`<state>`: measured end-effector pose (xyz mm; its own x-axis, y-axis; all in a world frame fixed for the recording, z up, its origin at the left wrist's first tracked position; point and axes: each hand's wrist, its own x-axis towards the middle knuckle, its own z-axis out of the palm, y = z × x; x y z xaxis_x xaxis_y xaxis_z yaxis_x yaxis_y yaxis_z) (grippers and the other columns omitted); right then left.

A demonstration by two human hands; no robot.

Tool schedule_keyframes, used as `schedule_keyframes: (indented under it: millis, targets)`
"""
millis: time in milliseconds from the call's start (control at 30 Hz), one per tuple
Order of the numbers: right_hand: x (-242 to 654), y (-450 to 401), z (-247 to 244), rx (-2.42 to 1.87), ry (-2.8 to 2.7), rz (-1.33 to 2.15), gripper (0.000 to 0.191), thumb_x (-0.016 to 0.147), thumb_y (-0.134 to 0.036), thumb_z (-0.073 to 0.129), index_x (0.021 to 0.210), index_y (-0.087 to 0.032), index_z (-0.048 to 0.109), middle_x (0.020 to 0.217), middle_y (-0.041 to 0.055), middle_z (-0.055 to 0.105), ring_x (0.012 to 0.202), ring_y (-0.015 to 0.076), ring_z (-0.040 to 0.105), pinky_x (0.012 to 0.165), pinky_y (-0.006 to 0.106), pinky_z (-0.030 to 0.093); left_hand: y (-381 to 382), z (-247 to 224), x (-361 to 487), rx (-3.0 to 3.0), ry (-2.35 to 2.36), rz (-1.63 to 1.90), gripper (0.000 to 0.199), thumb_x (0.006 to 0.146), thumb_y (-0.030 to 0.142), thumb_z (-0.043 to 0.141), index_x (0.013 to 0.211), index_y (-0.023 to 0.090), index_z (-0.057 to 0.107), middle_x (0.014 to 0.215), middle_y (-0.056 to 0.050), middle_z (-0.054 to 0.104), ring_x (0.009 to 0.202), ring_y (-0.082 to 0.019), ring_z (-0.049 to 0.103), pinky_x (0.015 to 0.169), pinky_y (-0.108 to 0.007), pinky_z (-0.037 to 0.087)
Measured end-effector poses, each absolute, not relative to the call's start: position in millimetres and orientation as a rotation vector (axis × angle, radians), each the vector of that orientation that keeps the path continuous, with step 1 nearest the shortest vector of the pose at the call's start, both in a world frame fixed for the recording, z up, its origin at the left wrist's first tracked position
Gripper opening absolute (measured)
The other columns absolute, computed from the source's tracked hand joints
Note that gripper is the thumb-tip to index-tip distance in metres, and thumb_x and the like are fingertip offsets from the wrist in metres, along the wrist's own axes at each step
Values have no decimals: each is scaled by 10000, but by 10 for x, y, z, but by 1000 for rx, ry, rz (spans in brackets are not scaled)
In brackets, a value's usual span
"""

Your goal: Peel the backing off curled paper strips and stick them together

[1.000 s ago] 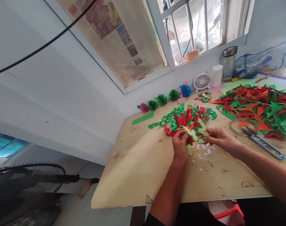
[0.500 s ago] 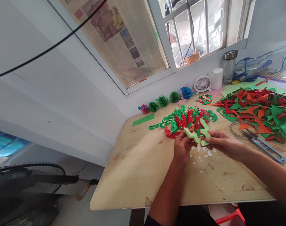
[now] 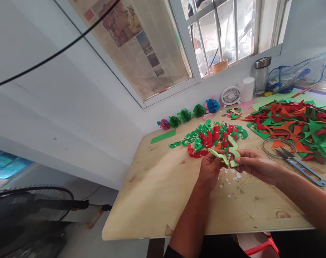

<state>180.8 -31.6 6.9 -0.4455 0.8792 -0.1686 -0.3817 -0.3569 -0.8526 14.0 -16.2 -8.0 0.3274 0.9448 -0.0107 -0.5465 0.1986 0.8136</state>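
Between my two hands is a light green paper cutout [image 3: 233, 147] with curvy edges and a reddish-orange layer showing along its border. My left hand [image 3: 210, 166] pinches its left strip, which looks partly turned up from the rest. With thumb and fingers, my right hand [image 3: 250, 162] grips the lower right part. Just beyond them lies a heap of green and red paper cutouts [image 3: 209, 136] dotted with small white squares. Small white paper bits [image 3: 236, 176] are scattered on the wooden table [image 3: 152, 193] below my hands.
Thread snips [image 3: 302, 166] and a ring of tape [image 3: 267, 147] lie to the right, beside a large pile of paper scraps [image 3: 294, 123]. Along the wall stand paper-craft animals [image 3: 185, 115], a small white fan [image 3: 231, 96] and a glass bottle [image 3: 262, 77]. A green strip [image 3: 163, 136] lies far left.
My left hand has turned slightly, and the left strip of the light green cutout has tilted and shifted a little left. My right hand stays nearly still.
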Motion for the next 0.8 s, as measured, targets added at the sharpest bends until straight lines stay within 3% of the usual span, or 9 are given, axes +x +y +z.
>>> schedule_keyframes:
  millis: [467,800]
  targets:
    - [1816,-338,75,-807,-1052,1908,188,713,-304,725,826,-156,699,768,41,652,636,105,533,578,229,417,-154,-48,96,743,603,1154,257,577,313,808,666,127,656,628,-37,658,507,-91,547,505,-217,397]
    - [1791,-344,106,-857,-1185,1831,231,696,-350,722,808,-151,686,765,50,653,660,129,549,584,250,404,-137,8,77,662,614,1252,293,548,283,826,639,148,582,537,21,588,472,-78,518,466,-193,381]
